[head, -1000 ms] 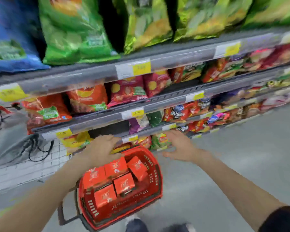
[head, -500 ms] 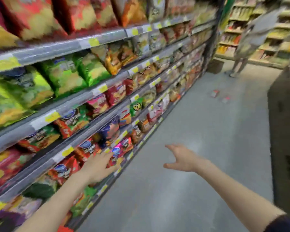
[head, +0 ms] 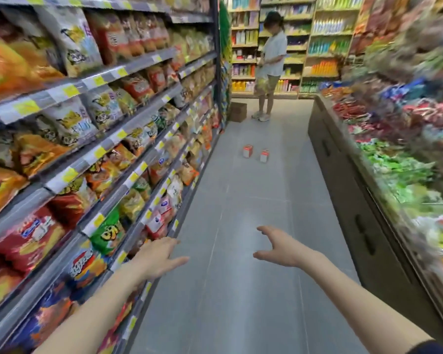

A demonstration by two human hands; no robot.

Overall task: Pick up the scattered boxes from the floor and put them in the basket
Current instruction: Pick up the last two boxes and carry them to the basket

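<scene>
Head view, nearest first: the left hand [head: 155,258] and right hand [head: 279,247] reach forward over the grey floor [head: 241,290], both empty with fingers spread. The left hand passes just beside the snack shelving [head: 108,175]. Well ahead, down the aisle, two red-and-white boxes [head: 255,153] stand close together on the floor, untouched. Beyond them a cardboard carton [head: 238,111] sits at the shelf end, and a person [head: 269,67] stands near it. The basket is out of frame.

Risks, as I judge them: the left hand could brush bags off the shelf while walking; the basket, out of sight, means carrying the boxes back, and a loose two-box hold could drop one; the bystander may step into the path.

Compared with a second ago, the red basket with its boxes has left the view, and the gaze has swung from the shelf front to the aisle.
</scene>
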